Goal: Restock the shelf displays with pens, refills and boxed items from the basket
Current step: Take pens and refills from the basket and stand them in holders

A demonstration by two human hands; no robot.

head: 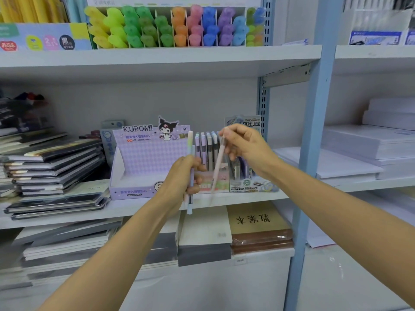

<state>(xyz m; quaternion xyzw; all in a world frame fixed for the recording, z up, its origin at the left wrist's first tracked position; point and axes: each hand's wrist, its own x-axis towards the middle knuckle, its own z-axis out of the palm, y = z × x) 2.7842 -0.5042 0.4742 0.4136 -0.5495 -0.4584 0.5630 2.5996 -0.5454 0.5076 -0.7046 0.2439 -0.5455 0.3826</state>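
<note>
Left hand (182, 176) is gripping a small bunch of pens (190, 142) upright, in front of the middle shelf (224, 198). Right hand (247, 147) is pinching one pink pen (217, 167) near its top end; the pen is slanting down to the left, blurred. Both hands are hovering just in front of a pen display (207, 144), which is standing between the Kuromi box (143, 158) on the left and a refill box (247, 178) on the right. Notebooks (56, 162) are lying stacked at far left on the same shelf. Highlighters (170, 28) are standing on the shelf above.
</note>
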